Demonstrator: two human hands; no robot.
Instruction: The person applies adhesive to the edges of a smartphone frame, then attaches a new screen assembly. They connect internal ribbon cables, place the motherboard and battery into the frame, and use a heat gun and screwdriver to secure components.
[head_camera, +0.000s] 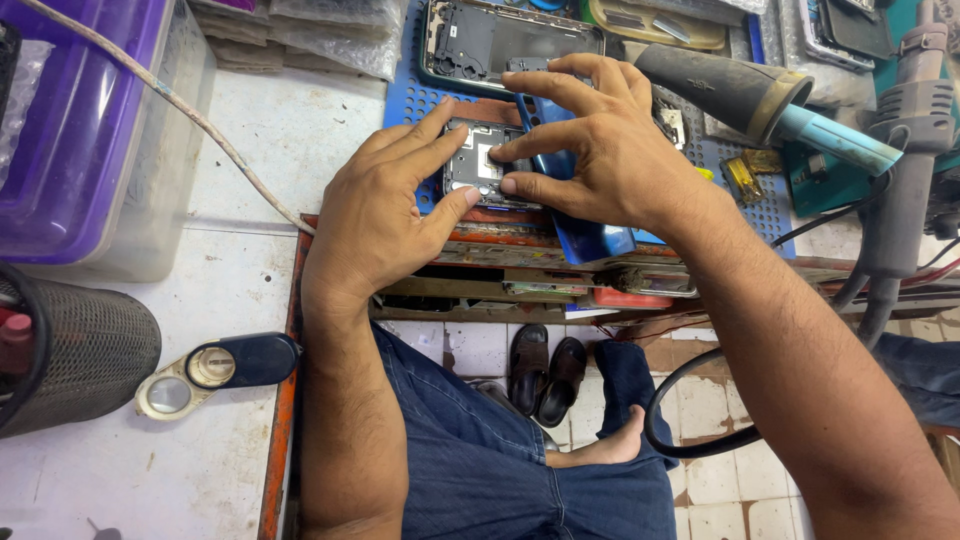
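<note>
We see the opened phone (480, 160) at upper centre, on the perforated mat (425, 100) — another phone frame (505, 40) behind it. The loupe (215, 368) lies lower left, the mesh cup (85, 355) left of it, the hot-air gun (760, 100) upper right.
</note>
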